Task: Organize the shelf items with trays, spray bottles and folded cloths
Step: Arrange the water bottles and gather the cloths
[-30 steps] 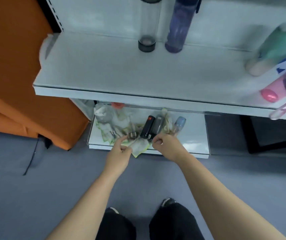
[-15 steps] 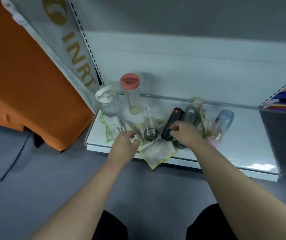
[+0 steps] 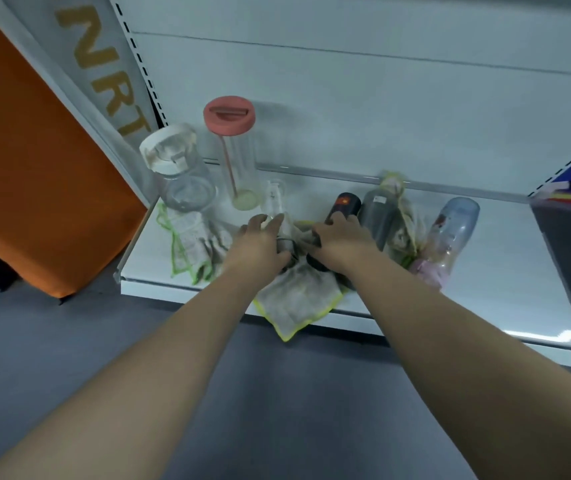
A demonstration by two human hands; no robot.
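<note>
Yellow-edged cloth [image 3: 297, 299] lies crumpled at the front of the bottom shelf [image 3: 484, 306], one corner hanging over the edge, bottles lying on it. Step looks like clearing bottles off it for folding. Right hand [image 3: 341, 242] curls round the black bottle [image 3: 344, 207]; left hand [image 3: 259, 245] covers the small clear bottle [image 3: 275, 202] — grip unclear. Next: lift bottles, stand them aside. Bottle bases hidden under both hands — edges blurred

I count: white shelf [image 3: 484, 299]; pale cloth [image 3: 297, 299], yellow-green edged; clear bottle [image 3: 240, 168], coral-pink lid [image 3: 229, 116]. Also: black bottle [image 3: 344, 207], red mark; grey bottle [image 3: 379, 216]; blue-tinted bottle [image 3: 455, 230], pink cap.
</note>
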